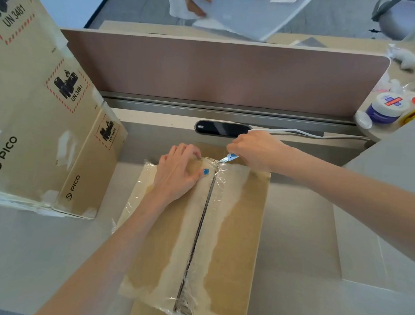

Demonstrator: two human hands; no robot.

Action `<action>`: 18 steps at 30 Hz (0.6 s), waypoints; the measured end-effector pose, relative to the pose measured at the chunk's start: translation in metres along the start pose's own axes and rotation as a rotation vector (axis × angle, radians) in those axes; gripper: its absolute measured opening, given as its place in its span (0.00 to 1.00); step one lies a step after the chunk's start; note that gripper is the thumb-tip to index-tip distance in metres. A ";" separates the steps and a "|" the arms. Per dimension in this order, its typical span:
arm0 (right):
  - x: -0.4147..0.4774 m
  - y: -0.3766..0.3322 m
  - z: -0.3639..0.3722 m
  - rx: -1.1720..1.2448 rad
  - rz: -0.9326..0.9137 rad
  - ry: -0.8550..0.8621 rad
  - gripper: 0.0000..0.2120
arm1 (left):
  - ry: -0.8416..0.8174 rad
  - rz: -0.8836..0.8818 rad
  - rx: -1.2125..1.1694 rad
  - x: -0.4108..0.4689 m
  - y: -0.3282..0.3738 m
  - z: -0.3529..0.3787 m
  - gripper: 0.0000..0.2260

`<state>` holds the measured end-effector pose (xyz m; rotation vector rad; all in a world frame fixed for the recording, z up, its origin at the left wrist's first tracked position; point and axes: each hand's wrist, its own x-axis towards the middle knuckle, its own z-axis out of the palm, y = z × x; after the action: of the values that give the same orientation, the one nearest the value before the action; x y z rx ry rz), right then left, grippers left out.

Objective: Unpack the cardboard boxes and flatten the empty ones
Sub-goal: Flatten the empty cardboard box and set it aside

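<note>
Squarely on the desk (295,228) lies a cardboard box (236,222), its two top flaps meeting at a centre seam (198,232) under clear tape. Its left flap is pressed flat by the left hand (178,172), fingers spread, while the right hand (254,150) grips a small blue cutter (229,158) at the seam's far end. Leaning at the left stand larger boxes (36,117) marked PICO.

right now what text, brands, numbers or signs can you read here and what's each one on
"UN 3481" - on the red-hatched battery labels on the large cardboard box at the left; it shows on three labels.
"PICO" - printed with a round logo on two faces of that same box, low down.
Red and blue cross sign - on the lid of the white tub at the right; its wording is too blurred to read.
Box being cut - no print visible.
</note>
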<state>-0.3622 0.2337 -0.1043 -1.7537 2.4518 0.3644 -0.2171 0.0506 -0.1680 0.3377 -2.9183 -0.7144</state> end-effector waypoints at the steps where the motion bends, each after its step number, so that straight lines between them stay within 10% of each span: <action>1: -0.001 0.001 0.001 0.027 0.035 0.014 0.09 | 0.007 -0.001 0.000 0.000 0.000 0.000 0.14; 18: -0.012 0.006 0.010 0.071 0.094 0.048 0.09 | 0.002 -0.046 -0.052 0.001 0.003 -0.002 0.15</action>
<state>-0.3648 0.2488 -0.1102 -1.6424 2.5526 0.2429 -0.2183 0.0522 -0.1653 0.4006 -2.8928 -0.7942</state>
